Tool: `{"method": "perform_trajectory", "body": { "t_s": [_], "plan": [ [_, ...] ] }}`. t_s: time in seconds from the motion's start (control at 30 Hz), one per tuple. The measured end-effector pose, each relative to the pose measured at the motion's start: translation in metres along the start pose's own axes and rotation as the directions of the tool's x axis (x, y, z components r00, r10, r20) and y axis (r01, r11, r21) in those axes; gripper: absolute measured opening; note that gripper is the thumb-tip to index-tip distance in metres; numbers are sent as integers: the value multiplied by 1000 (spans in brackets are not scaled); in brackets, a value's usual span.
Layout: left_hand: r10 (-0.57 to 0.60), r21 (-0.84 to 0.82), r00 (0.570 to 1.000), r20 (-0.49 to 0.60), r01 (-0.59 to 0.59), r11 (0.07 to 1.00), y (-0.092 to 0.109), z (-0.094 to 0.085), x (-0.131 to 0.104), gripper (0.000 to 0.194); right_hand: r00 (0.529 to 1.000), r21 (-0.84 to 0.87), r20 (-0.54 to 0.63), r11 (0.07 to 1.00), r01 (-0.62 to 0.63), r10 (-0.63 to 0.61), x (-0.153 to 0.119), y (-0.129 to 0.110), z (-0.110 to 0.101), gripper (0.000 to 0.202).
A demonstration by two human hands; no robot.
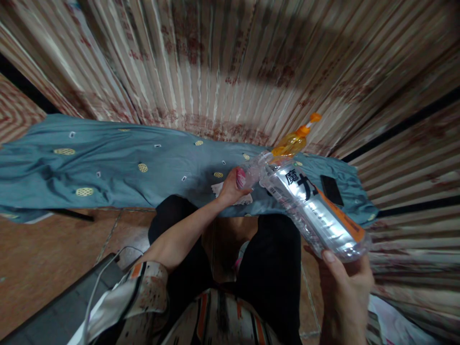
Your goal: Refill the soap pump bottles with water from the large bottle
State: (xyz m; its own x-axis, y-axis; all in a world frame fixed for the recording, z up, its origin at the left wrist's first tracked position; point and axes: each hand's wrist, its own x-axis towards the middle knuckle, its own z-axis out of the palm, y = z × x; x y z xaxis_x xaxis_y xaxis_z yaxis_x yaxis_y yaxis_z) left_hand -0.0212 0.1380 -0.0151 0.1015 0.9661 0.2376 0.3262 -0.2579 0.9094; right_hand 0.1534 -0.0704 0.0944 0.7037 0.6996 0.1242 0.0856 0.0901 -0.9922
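Observation:
A large clear bottle [319,211] with a silver and orange label is tilted over the cloth-covered table, its base toward the lower right. My right hand [345,278] is closed around that base. My left hand [232,189] is closed on a small clear bottle [253,170] with a pink part, whose far end meets the neck end of the large bottle. Whether the two openings touch cannot be made out. Just behind them an orange pump bottle [291,142] with yellow liquid stands on the cloth. A white tissue [242,198] lies under my left hand.
A black phone [331,189] lies on the blue-green cloth [111,163] at the right, beside the large bottle. Pleated curtains [215,72] hang behind the table. A cable [95,287] runs past a dark surface at the lower left.

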Motion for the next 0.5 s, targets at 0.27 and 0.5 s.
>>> {"method": "perform_trajectory", "body": {
  "t_s": [0.27, 0.5],
  "plan": [
    [-14, 10, 1000, 11, 14, 1000, 4, -2, 0, 77, 1000, 27, 14, 1000, 10, -10, 0, -1, -2, 58],
    [-19, 0, 1000, 18, 19, 1000, 3, -1, 0, 81, 999, -6, 27, 1000, 26, -26, 0, 1, -2, 64]
  ]
}}
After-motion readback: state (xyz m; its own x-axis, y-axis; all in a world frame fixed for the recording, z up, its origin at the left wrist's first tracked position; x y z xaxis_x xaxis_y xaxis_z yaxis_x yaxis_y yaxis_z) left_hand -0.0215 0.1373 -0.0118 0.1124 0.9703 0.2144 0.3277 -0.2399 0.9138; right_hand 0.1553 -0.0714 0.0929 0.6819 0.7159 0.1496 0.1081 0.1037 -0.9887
